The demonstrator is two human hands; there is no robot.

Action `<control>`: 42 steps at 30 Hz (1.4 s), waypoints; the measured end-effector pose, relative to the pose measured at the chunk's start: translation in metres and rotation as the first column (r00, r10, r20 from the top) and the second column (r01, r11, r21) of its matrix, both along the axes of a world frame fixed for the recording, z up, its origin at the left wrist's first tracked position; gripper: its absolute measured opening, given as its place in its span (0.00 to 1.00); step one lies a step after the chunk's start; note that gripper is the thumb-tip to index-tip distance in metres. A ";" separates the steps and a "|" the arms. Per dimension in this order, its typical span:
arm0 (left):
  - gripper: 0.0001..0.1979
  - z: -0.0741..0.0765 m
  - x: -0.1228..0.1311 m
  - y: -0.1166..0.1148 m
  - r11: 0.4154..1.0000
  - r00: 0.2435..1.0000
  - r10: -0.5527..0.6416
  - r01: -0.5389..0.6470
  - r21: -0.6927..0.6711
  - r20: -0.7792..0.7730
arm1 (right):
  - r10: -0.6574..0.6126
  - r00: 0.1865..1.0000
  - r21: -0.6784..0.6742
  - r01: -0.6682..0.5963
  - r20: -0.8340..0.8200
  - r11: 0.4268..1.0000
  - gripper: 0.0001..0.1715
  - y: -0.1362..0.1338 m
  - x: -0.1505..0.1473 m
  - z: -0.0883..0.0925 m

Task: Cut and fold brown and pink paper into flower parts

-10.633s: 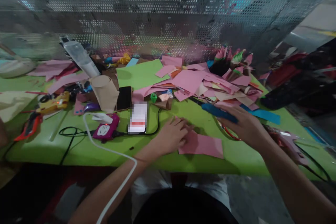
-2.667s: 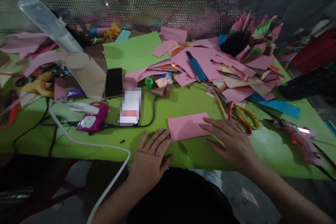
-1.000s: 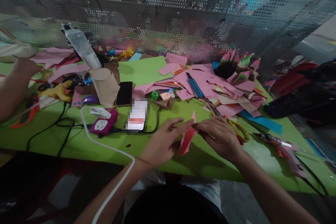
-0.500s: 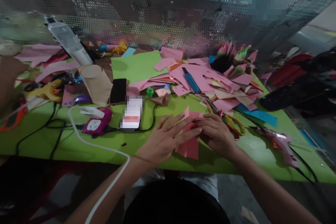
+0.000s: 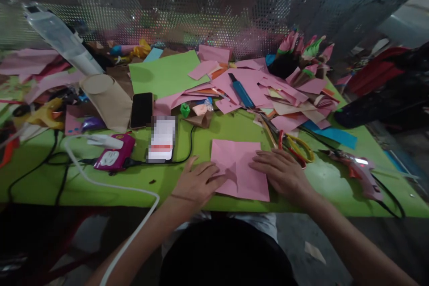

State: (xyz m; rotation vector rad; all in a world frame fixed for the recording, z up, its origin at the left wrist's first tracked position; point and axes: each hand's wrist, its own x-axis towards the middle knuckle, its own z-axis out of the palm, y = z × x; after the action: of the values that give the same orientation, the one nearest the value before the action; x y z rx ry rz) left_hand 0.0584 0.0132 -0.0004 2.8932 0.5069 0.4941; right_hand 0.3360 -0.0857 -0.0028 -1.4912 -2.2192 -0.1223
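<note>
A square sheet of pink paper with visible crease lines lies unfolded on the green tabletop, near the front edge. My left hand rests at its left side, fingers stretched out and the tips over the paper. On the opposite side, my right hand lies with its extended fingers on the sheet's right part. Neither hand grips anything. Just beyond my right hand are scissors with red handles and scissors with yellow handles.
A pink glue gun lies at the right with its cord. Left are a lit phone, a dark phone and a magenta power strip. Behind are a blue utility knife, pink scraps and a green sheet.
The pink paper, earlier folded and raised under both hands, now lies spread flat. My hands have moved apart to its two sides. The view has shifted slightly.
</note>
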 end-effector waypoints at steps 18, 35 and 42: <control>0.03 0.012 0.036 0.010 0.787 0.915 0.399 -0.372 -0.493 -0.055 | -0.408 0.812 -0.392 0.244 -0.418 0.887 0.15 -0.005 -0.017 0.006; 0.20 0.003 0.031 0.015 0.834 0.865 0.483 -0.501 -0.231 -0.133 | -0.479 0.866 -0.442 0.377 -0.142 0.814 0.12 0.031 -0.020 0.001; 0.12 0.002 0.031 0.014 0.799 0.854 0.494 -0.521 -0.300 -0.167 | -0.459 0.882 -0.443 0.371 -0.107 0.816 0.12 0.033 -0.017 -0.002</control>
State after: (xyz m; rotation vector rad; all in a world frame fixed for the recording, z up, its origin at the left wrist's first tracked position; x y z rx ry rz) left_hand 0.0898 0.0268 0.0018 2.4303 1.2677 0.3114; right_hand 0.3192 -0.0531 -0.0049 -2.1008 -1.7821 0.3776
